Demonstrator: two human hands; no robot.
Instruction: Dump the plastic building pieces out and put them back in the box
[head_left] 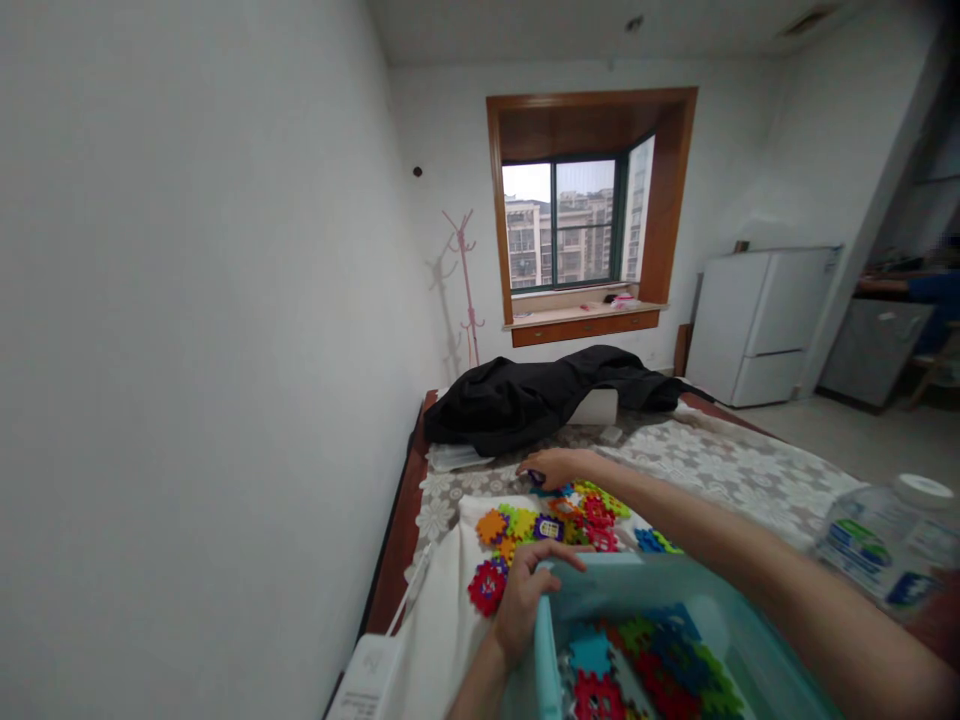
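My left hand [525, 597] grips the near left corner of a light blue plastic bin [675, 580], fingers curled over its rim. Several coloured interlocking plastic pieces [645, 665] lie inside the bin. My right hand [559, 467] reaches across the bin to the far side of a pile of coloured interlocking pieces [551, 525] on a white cloth [442, 610]. Its fingers are closed on a small dark blue piece [534, 478].
The cloth lies on a bed with a patterned cover [720, 460], against the left wall. A black garment [540, 395] lies at the far end. A plastic water bottle [889, 545] stands at the right. A white fridge [757, 325] and a window [574, 225] are beyond.
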